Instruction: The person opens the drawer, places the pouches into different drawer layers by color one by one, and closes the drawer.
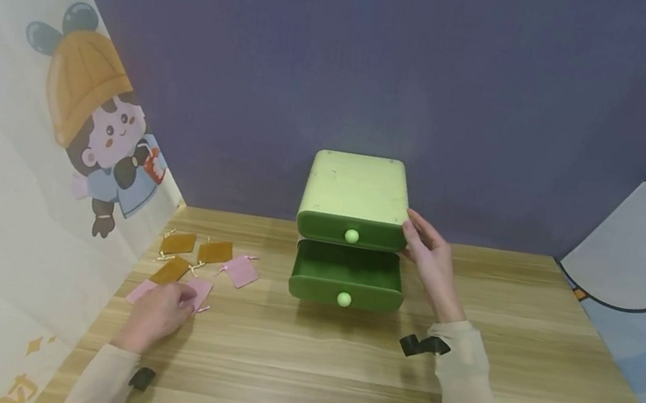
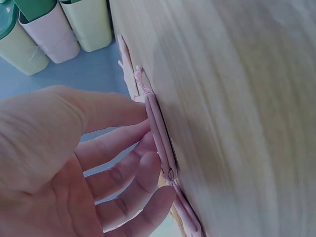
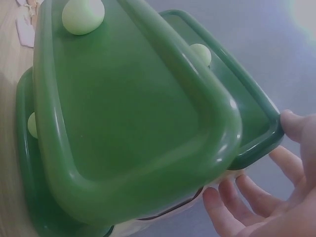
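Observation:
At the left of the table, my left hand (image 1: pixel 159 313) pinches at a pink drawstring pouch (image 2: pixel 159 136) with thumb and fingertips. The pouch stays close against the tabletop. Around it lie another pink pouch (image 1: pixel 240 271), an orange pouch (image 1: pixel 178 243) and several more. My right hand (image 1: pixel 430 261) rests against the right side of a small green drawer cabinet (image 1: pixel 357 186). Its thumb touches the corner of the top drawer (image 3: pixel 247 106); the other fingers lie along the side. Below that, the middle drawer (image 1: pixel 315 290) is pulled out. A bottom drawer (image 3: pixel 27 168) shows behind it in the right wrist view.
The wooden table (image 1: pixel 294 380) meets a dark back wall (image 1: pixel 266 80). Printed panels stand to the left and right. Pink and pale-green containers (image 2: pixel 49 37) stand past the table's edge in the left wrist view.

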A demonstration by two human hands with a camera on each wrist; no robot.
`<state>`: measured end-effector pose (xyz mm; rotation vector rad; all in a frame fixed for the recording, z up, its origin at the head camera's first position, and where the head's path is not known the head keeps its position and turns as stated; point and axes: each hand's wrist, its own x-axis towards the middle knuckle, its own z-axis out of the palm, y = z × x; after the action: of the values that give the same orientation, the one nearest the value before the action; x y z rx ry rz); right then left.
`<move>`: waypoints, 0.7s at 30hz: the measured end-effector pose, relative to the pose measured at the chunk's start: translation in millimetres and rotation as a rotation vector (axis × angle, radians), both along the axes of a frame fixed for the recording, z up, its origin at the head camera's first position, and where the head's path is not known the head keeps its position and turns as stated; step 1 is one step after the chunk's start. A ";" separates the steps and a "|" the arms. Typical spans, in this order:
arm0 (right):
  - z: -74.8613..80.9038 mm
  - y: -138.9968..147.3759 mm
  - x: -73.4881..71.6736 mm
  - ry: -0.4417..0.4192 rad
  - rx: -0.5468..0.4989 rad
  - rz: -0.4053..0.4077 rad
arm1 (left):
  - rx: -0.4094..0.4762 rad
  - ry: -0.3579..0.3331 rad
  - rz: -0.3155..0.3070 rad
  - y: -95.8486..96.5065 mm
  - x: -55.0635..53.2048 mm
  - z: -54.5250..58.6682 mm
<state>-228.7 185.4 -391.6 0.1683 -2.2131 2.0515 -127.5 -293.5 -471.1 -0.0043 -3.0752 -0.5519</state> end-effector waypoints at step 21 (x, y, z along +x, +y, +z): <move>0.9 -1.0 1.9 -0.016 -0.002 -0.002 | 0.002 0.011 0.004 2.5 -1.8 -0.5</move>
<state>-226.8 184.3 -390.8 0.1495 -2.2198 2.0607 -129.4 -291.1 -471.6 -0.0015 -3.0635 -0.5530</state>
